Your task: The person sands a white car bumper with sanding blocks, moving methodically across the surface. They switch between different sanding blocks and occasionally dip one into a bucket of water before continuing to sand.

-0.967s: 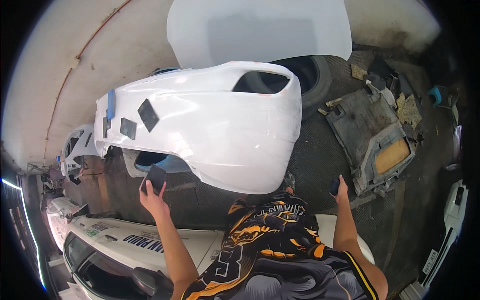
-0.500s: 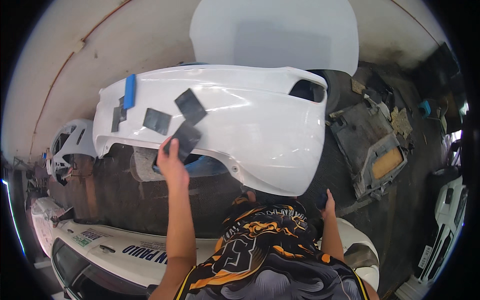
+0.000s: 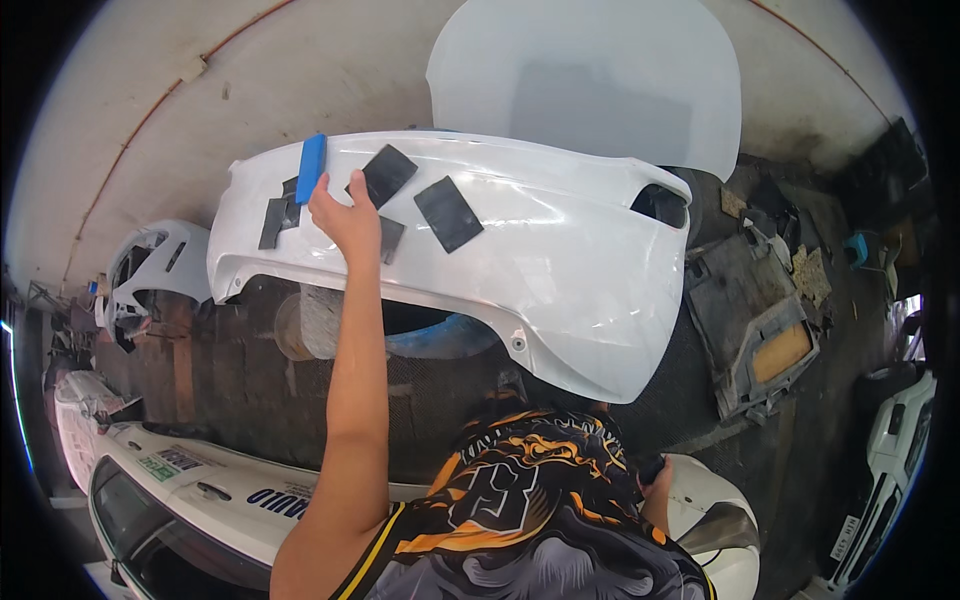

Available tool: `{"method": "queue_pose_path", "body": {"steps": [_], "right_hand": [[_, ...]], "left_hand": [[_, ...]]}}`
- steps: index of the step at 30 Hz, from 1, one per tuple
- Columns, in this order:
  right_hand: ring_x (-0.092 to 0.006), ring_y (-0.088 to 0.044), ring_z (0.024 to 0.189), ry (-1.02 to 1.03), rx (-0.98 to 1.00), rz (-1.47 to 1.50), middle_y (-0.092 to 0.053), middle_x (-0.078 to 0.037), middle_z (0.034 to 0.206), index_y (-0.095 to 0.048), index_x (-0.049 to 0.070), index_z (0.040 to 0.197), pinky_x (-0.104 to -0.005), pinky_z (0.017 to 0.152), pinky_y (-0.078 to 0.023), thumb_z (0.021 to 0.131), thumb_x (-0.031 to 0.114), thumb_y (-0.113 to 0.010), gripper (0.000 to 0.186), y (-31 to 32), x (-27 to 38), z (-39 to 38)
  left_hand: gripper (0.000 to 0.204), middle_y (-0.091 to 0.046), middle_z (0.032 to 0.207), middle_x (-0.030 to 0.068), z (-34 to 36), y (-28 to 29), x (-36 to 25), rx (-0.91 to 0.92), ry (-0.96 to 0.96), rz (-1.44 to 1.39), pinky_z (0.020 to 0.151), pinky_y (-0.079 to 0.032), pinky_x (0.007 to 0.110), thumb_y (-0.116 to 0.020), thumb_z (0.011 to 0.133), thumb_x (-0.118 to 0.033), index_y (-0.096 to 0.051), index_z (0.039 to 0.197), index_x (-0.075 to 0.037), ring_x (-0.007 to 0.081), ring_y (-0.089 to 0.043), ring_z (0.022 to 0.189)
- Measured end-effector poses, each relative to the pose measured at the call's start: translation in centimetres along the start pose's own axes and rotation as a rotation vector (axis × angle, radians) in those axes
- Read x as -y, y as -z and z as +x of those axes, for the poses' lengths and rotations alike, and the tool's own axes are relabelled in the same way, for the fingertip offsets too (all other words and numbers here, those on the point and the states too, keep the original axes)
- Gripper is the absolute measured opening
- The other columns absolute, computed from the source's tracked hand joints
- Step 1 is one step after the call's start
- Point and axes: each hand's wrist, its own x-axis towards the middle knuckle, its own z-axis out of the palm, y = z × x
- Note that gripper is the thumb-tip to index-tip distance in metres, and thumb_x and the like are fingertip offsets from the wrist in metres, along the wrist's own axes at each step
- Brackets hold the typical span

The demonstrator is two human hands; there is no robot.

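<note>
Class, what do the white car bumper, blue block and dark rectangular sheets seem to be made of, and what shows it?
White car bumper: probably painted plastic, smooth and glossy; bright highlights run along its curves.
Blue block: perhaps plastic or foam, fairly matte; evenly coloured, straight-edged.
Dark rectangular sheets: possibly abrasive paper, mostly dull; they look thin and flat, but any grit is too fine to see.

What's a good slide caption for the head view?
Left hand over a white car bumper, between a blue block and a dark sheet.

On the bumper (image 3: pixel 590 290), one block (image 3: pixel 313 160) lies ahead-left of the left hand (image 3: pixel 346 222), one sheet (image 3: pixel 450 214) to this hand's right.
</note>
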Motion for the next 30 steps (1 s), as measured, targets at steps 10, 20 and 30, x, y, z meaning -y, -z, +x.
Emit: {"method": "queue_pose_path", "body": {"steps": [10,20,30], "right_hand": [[-0.0284,-0.062,0.111,-0.044,0.107,-0.060,-0.065,-0.006,0.123,-0.058,0.022,0.129,-0.0491,0.088,-0.052,0.092,0.063,-0.063,0.056,-1.4,-0.6,1.2],[-0.0284,-0.064,0.108,0.118,0.121,0.054,-0.068,-0.006,0.118,-0.063,0.017,0.121,-0.0502,0.086,-0.053,0.104,0.051,-0.051,0.040,-6.0,4.2,-2.5],[-0.0292,-0.062,0.122,0.446,0.510,0.245,-0.062,-0.014,0.134,-0.059,0.007,0.139,-0.0508,0.098,-0.052,0.091,0.011,-0.055,0.048,-14.0,13.4,-14.2]], "left_hand": [[0.055,-0.064,0.122,0.0083,-6.3,-1.8,-2.4,0.530,-0.544,0.341,0.099,-0.035,0.050,-0.080,0.085,-0.032,-0.065,0.133,-0.010,0.0307,-0.049,0.125],[0.032,-0.067,0.108,0.0117,-2.6,-2.0,-2.9,0.551,-0.067,-0.232,0.083,-0.054,0.039,-0.078,0.091,-0.018,-0.063,0.113,-0.001,0.0255,-0.067,0.096],[0.019,-0.072,0.104,0.0044,-7.0,11.5,0.1,0.446,0.864,-0.950,0.073,-0.053,0.033,-0.074,0.097,-0.014,-0.065,0.112,-0.008,0.0149,-0.069,0.091]]}}
